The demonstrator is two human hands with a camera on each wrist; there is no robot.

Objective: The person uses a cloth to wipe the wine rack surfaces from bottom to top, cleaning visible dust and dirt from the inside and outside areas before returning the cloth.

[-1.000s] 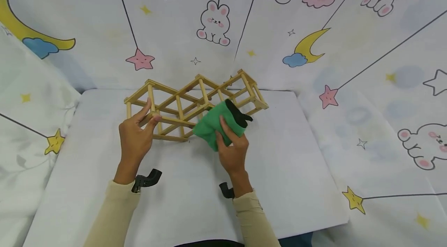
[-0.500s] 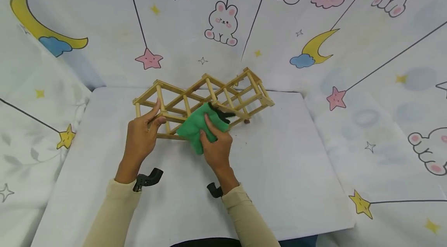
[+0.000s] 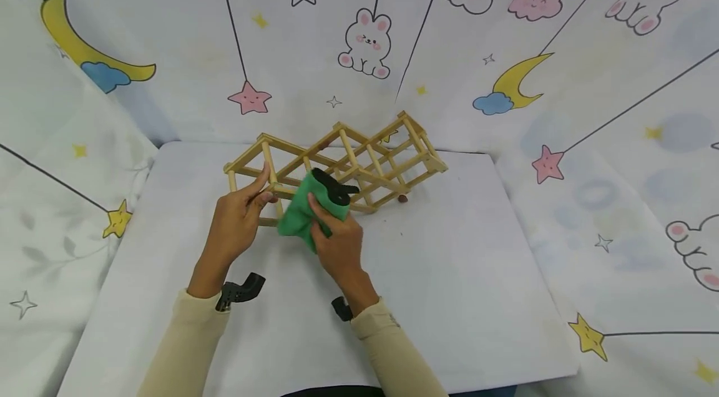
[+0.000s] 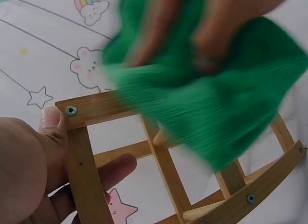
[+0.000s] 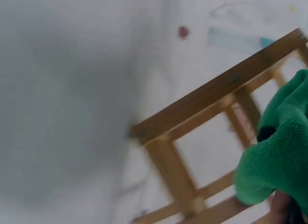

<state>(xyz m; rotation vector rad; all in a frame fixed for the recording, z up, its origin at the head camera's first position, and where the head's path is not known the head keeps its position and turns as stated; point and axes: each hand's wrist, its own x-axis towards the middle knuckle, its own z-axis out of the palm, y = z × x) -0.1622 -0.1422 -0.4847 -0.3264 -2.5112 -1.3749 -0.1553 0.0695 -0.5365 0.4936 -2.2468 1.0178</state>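
Observation:
A wooden folding lattice rack [image 3: 347, 146] stands stretched out across the back of the table, its slats fixed with small metal rivets [image 4: 250, 198]. My left hand [image 3: 233, 222] grips its left front corner, thumb and fingers around a slat [image 4: 89, 171]. In my right hand [image 3: 339, 247] is a green cloth [image 3: 294, 216] with a black part at its upper edge. The cloth lies over the front of the rack, just right of my left hand, hiding some slats. Motion blurs the cloth and right fingers [image 4: 149, 36] in the left wrist view.
The white table [image 3: 460, 297] reaches back to a patterned curtain [image 3: 303, 60], which also hangs along both sides. A small brown piece [image 3: 402, 198] lies by the rack's right front. Black wrist mounts [image 3: 244, 289] stick out from both sleeves.
My right hand has carried the cloth leftward along the rack's front, uncovering its right part. My left hand keeps its grip on the corner. The head view has shifted slightly.

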